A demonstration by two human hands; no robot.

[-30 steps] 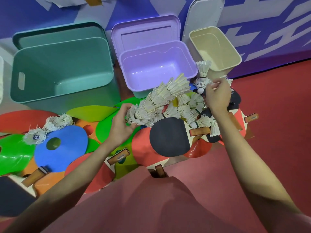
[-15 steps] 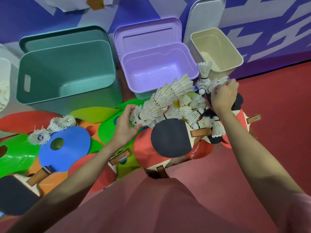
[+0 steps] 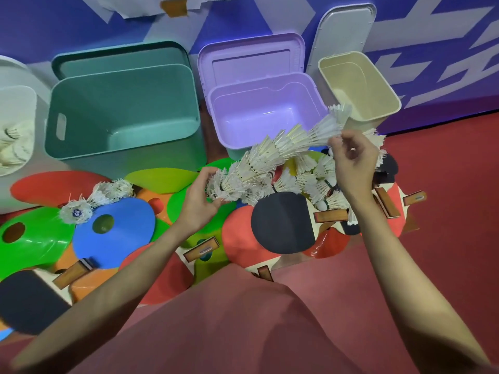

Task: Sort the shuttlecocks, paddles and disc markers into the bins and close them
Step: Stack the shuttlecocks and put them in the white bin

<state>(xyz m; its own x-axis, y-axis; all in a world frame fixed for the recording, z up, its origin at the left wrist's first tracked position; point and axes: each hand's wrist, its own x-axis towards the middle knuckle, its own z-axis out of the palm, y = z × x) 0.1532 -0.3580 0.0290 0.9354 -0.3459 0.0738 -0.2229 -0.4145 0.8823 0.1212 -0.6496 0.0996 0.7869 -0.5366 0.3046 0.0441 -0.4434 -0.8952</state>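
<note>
Both hands are on a long nested stack of shuttlecocks [image 3: 272, 160], held up above the pile on the floor. The stack runs diagonally, low end at the lower left, high end at the upper right, and it sags a bit in the middle. Feather skirts open toward the upper right, so the top one flares out right in front of the beige bin [image 3: 359, 87]. The left hand [image 3: 198, 201] has fingers and thumb curled round the low end. The right hand [image 3: 353, 157] is up by the high end with its fingers curled, pinching at the stack, but the hand covers the actual contact, so can't say exactly how.

Under and right of the stack there's a heap of loose shuttlecocks [image 3: 313, 179] pointing every which way, partly hidden by the right wrist. A black paddle [image 3: 283, 222] lies flat just below them, handle pointing right. Another short stack [image 3: 94, 198] lies on the discs to the left, next to a blue disc [image 3: 118, 233] and a green disc [image 3: 32, 238].

Behind: teal bin [image 3: 121, 112] and purple bin [image 3: 267, 114], both open, lids propped against the wall. A white bin [image 3: 16, 122] at the far left is cut off by the frame, with something feathery inside, hard to make out.
</note>
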